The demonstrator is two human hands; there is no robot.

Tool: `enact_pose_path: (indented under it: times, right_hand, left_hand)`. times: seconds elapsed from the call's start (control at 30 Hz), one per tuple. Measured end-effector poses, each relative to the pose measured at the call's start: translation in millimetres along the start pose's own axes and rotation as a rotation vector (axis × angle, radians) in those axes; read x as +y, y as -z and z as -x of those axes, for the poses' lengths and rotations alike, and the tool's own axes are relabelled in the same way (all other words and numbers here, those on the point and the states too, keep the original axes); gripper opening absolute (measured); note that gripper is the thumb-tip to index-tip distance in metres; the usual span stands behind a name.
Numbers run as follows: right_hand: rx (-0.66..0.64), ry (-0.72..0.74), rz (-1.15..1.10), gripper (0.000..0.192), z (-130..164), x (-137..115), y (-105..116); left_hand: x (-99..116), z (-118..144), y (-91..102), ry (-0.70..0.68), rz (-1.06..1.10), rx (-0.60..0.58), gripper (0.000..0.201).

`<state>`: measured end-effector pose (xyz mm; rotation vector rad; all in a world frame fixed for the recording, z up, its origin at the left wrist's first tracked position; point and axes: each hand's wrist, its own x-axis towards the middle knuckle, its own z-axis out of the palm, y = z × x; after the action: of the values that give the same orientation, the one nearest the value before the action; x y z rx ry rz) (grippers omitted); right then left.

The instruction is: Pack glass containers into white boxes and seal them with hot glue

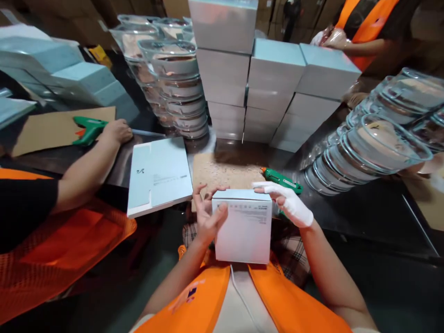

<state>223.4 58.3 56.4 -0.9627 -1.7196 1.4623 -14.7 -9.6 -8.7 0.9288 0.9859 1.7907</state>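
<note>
I hold a white cardboard box [244, 229] upright in front of my chest, at the near edge of the table. My left hand [207, 217] grips its left side, thumb on the front face and fingers over the top edge. My right hand [289, 203], in a white glove, holds the box's upper right corner. A green glue gun [282, 180] lies on the table just behind my right hand, beside a brown cardboard mat [225, 171].
A flat folded box [159, 175] lies to the left. Stacks of white boxes [274, 88] stand behind, with stacked clear plastic lids [176, 83] left and more lids [378, 138] right. A co-worker's hand [116, 132] at left holds another green glue gun [88, 129]. Another person [364, 32] stands at far right.
</note>
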Motion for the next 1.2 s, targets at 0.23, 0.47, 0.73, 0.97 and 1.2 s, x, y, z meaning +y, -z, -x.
enact_pose_path:
  times: [0.23,0.47,0.73,0.97,1.2]
  right_hand:
    - [-0.139,0.329,0.299,0.040,2,0,-12]
    - [-0.156,0.447,0.326,0.028,3,9,-17]
    - [-0.257,0.417,0.330,0.034,4,20,-17]
    - [0.242,0.416,0.105,0.029,14,30,-41]
    - [0.524,0.501,0.209,0.007,10,14,-47]
  left_hand:
    - [5,-6,10.1,-0.149,-0.213,-0.171,0.021]
    - [14,-3,6.5,-0.201,-0.219,-0.216,0.017]
    - [20,-1,8.7,-0.218,-0.276,-0.307,0.010]
    - [24,-4,7.7,-0.158,-0.213,-0.140,0.013]
    - [17,-10,13.2,-0.049,-0.098,-0.183,0.086]
